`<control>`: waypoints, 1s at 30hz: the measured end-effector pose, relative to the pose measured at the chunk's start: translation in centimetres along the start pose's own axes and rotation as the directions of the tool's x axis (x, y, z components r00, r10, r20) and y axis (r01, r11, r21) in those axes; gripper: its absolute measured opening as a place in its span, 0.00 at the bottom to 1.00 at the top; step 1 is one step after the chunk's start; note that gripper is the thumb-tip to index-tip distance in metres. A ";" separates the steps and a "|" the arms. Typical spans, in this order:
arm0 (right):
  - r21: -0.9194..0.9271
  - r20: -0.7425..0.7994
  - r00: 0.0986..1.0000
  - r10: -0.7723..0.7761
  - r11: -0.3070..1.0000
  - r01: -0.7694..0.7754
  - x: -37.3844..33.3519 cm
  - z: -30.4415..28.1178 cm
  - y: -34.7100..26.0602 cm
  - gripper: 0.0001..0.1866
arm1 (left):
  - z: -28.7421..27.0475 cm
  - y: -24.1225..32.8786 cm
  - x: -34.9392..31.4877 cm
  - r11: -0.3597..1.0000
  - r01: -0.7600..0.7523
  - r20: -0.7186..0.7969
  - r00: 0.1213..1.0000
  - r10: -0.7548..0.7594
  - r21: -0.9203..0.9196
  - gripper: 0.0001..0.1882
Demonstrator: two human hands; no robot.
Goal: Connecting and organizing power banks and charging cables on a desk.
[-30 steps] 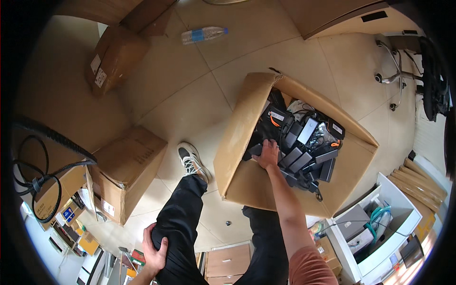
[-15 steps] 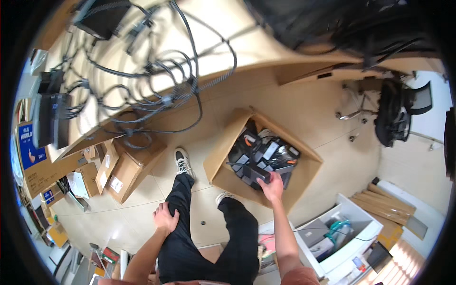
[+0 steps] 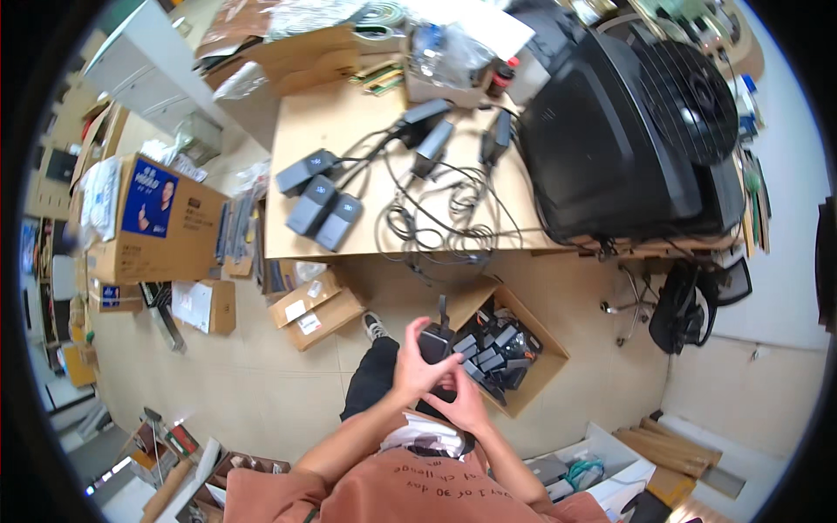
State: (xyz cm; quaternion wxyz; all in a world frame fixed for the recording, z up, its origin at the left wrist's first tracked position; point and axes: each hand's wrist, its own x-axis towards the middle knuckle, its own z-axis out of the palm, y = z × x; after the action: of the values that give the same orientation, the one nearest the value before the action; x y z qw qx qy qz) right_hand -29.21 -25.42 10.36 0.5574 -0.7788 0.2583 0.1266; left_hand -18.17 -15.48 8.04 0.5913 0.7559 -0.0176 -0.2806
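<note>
In front of my body I hold a dark power bank [image 3: 434, 343] with a short strap or cable loop at its far end. My left hand [image 3: 417, 368] grips it along its sides, thumb and fingers spread around it. Close below, my right hand [image 3: 464, 406] meets its near end with bent fingers, partly hidden behind the left thumb. Just right of the hands, an open cardboard box [image 3: 542, 370] on the floor contains several dark power banks and grey blocks [image 3: 493, 356]. On the desk ahead lie more grey power banks [image 3: 311, 206] with small displays.
Tangled black cables [image 3: 436, 228] hang over the edge of the desk [image 3: 349, 109]. A large black machine [image 3: 593, 139] occupies its right side. Cardboard boxes [image 3: 318, 315] stand on the floor at left. A black chair [image 3: 689, 305] and an open white drawer [image 3: 610, 484] are at right.
My right hand has lifted the power bank out of the box toward my body. My left hand has left my knee and taken hold of it. The view has risen, showing the desk.
</note>
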 end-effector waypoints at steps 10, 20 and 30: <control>-0.606 0.330 0.700 -0.633 0.426 0.671 12.0 1.6 -14.3 0.15 | -17.7 7.8 6.5 0.658 -0.360 0.463 0.886 0.019 0.662 0.39; -0.627 0.433 0.743 -0.510 0.421 0.655 17.0 2.3 -12.4 0.07 | -18.0 7.3 11.2 0.675 -0.359 0.509 0.860 -0.028 0.644 0.40; -0.234 0.675 0.636 -0.373 0.710 0.664 24.2 -3.9 -18.1 0.12 | -17.8 11.9 14.1 0.725 -0.323 0.340 0.931 0.129 0.609 0.38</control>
State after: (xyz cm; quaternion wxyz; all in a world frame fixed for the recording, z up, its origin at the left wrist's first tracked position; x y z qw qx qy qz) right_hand 0.47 -30.98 14.46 0.4175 -0.8504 -0.2067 0.2445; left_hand 5.28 -8.34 15.68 0.3103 0.8601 -0.2892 -0.2835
